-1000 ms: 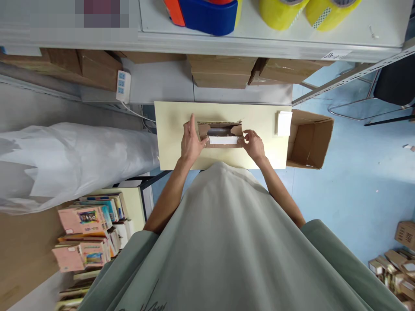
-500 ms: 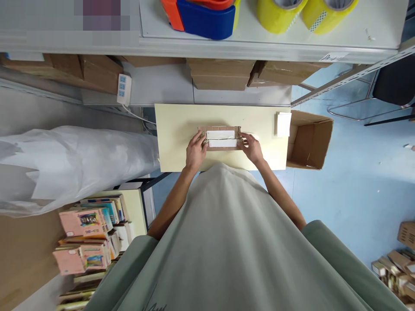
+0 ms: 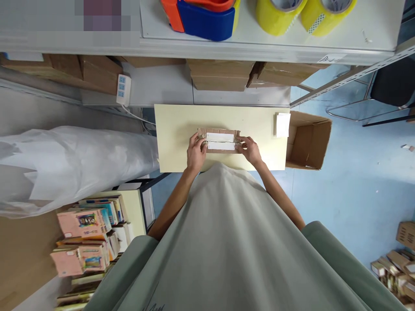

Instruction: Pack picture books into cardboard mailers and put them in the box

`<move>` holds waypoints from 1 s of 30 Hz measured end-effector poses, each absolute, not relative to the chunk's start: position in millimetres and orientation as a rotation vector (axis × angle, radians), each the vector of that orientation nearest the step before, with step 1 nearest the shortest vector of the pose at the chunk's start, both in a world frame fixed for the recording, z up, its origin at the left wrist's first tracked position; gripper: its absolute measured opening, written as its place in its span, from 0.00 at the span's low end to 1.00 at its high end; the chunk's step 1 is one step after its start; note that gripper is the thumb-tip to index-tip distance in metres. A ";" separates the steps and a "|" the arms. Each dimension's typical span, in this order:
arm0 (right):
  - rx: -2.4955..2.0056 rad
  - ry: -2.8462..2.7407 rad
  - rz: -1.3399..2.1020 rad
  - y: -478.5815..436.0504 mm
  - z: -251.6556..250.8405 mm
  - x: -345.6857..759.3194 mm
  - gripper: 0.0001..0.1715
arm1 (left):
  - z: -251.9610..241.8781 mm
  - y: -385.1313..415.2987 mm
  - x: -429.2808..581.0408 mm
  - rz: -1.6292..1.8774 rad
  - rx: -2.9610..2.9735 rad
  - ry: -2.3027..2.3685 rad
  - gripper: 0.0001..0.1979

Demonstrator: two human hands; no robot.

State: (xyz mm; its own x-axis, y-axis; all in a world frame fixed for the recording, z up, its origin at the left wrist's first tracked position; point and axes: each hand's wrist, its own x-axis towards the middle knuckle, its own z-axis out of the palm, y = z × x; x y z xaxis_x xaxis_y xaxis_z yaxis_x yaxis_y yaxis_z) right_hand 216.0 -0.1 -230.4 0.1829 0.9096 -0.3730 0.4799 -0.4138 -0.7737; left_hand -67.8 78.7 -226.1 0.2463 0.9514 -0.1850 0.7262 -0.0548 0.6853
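A small flat cardboard box (image 3: pixel 219 141) lies on the pale yellow table (image 3: pixel 175 129), its two flaps folded down, each with a white strip on top. My left hand (image 3: pixel 196 153) grips the box's left end with curled fingers. My right hand (image 3: pixel 250 150) grips its right end the same way. Both thumbs press on the top near the flap corners.
A white paper pad (image 3: pixel 282 124) lies at the table's right edge, beside an open empty carton (image 3: pixel 308 139) on the blue floor. A shelf above holds yellow tape rolls (image 3: pixel 279 13) and a blue-orange tape dispenser (image 3: pixel 204 15). A white bag (image 3: pixel 71 164) and stacked books (image 3: pixel 87 242) stand left.
The box's flaps were open a second ago, showing a dark item inside; they are now folded shut. Both hands moved in to hold the box's ends.
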 end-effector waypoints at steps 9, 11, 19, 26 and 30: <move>-1.757 -1.051 1.452 -0.5 -244.8 237.7 0.26 | -229.5 83.6 -77.1 0.386 1.814 1.526 0.15; -1.750 -1.026 1.455 -0.4 -246.5 239.4 0.26 | -228.8 83.8 -78.8 0.384 1.806 1.511 0.16; -1.793 -1.007 1.335 -3.1 -254.3 230.8 0.25 | -229.5 81.9 -81.8 0.394 1.819 1.460 0.18; -1.855 -1.032 1.228 -7.2 -247.3 222.5 0.24 | -228.4 83.1 -81.4 0.414 1.836 1.456 0.16; -1.863 -1.121 1.194 -4.4 -229.1 219.8 0.20 | -221.2 81.6 -82.7 0.420 1.840 1.479 0.14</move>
State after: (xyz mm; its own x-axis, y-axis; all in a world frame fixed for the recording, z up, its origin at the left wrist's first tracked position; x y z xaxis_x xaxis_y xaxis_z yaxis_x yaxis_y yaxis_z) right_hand 219.8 -4.4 -229.1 0.2199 0.9030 -0.3692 0.3119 -0.4237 -0.8504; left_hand -82.7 81.6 -221.2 0.2862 0.9404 -0.1839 0.7032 -0.0758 0.7069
